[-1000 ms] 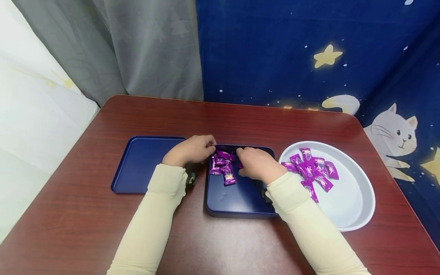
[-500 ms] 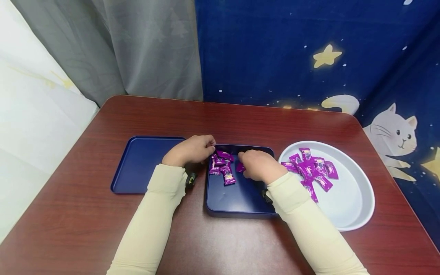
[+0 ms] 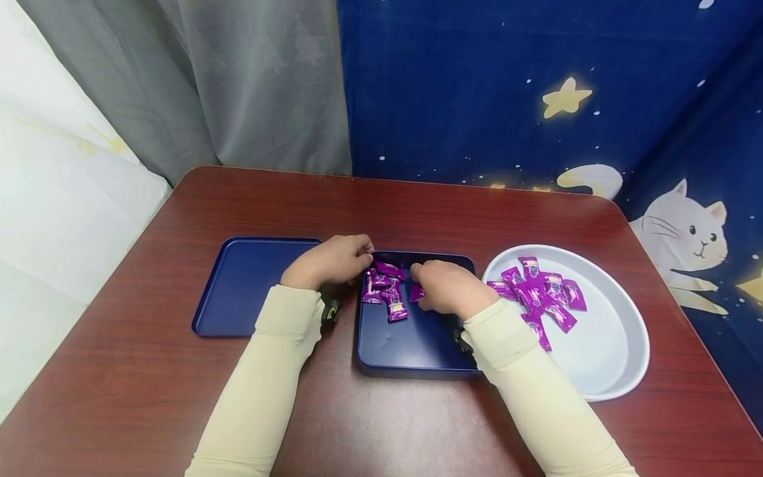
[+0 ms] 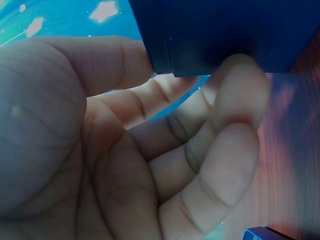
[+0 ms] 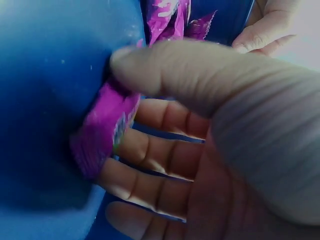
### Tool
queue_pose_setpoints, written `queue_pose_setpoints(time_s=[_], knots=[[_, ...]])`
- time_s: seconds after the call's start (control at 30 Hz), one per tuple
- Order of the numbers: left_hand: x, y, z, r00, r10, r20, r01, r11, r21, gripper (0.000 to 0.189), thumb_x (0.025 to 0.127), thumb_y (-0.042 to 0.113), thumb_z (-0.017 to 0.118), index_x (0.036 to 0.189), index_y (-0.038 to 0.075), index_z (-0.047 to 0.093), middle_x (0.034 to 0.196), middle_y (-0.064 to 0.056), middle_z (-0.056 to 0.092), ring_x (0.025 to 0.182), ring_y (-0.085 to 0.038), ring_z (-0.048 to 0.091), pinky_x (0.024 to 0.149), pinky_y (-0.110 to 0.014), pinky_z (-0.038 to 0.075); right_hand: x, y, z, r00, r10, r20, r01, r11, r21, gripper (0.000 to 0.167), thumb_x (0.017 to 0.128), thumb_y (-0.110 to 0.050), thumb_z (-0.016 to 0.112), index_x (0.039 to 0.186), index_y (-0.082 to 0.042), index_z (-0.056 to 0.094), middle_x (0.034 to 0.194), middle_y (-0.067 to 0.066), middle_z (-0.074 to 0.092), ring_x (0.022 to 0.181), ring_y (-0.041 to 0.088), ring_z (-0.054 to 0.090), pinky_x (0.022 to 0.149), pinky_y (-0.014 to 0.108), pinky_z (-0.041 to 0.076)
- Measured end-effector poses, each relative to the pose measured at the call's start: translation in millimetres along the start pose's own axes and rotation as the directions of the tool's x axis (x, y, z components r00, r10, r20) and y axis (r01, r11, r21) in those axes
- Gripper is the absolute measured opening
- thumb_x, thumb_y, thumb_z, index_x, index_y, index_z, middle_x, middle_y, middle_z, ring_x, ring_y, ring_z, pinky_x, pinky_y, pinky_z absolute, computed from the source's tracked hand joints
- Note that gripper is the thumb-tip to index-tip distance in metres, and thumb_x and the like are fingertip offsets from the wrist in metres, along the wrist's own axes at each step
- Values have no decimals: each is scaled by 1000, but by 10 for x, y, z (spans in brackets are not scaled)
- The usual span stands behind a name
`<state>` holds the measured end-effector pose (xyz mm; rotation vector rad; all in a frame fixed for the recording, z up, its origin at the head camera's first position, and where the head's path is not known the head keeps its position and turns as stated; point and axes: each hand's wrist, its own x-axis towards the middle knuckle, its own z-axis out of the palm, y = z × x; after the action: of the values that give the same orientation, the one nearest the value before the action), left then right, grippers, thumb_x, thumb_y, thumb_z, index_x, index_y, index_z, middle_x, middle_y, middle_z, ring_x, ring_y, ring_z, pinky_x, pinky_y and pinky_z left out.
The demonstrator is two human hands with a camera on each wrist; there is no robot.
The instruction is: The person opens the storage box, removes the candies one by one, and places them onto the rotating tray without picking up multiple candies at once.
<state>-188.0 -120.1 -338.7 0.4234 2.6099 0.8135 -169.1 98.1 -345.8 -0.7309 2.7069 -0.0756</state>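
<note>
A dark blue rectangular tin box [image 3: 414,344] lies open on the table in the head view, with several purple wrapped candies [image 3: 394,301] clustered in its far left part. My left hand [image 3: 334,260] holds the box at its far left corner; the left wrist view shows the thumb and fingertips against the blue wall [image 4: 220,35]. Inside the box, my right hand [image 3: 447,286] pinches one purple wrapped candy [image 5: 107,125] between thumb and fingers, low over the bottom. Its wrapper sticks out to the left of the fingers in the head view.
To the right stands a white oval tray [image 3: 608,351] with several more purple candies [image 3: 539,295], partly behind the right sleeve. A flat blue lid [image 3: 250,285] lies left of the box, partly covered by the left hand and sleeve. Curtains hang behind the table [image 3: 417,212].
The right hand has shifted only slightly inside the box, and more of its candy now shows. The left hand stays at the box corner.
</note>
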Motion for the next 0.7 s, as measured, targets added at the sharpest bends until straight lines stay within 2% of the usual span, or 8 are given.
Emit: queue_pose_setpoints(time_s=[0.2,0.47,0.7], knots=[[9,0,17,1000,4,-6,-4,1000,10,15,104,21,48,109,12,59,80,-6,61,69,-19,60,68,-36,47,3,16,15,1000,-11,16,11,1000,12,30,84,-16,79,107,-7,63,80,3,58,75,21,55,70,36,50],[-3,9,17,1000,9,-3,-9,1000,5,15,103,21,48,109,11,59,80,-6,60,68,-19,59,68,-36,47,-10,87,10,999,-16,41,13,997,80,25,85,-13,75,103,-6,60,77,4,55,72,22,53,66,34,45],[1,-8,24,1000,17,-6,-17,1000,2,16,104,20,48,109,11,58,82,-6,60,68,-18,60,69,-36,48,-92,168,-41,1000,-5,4,4,987,160,24,83,-12,74,99,-8,57,76,4,55,71,20,53,65,33,46]])
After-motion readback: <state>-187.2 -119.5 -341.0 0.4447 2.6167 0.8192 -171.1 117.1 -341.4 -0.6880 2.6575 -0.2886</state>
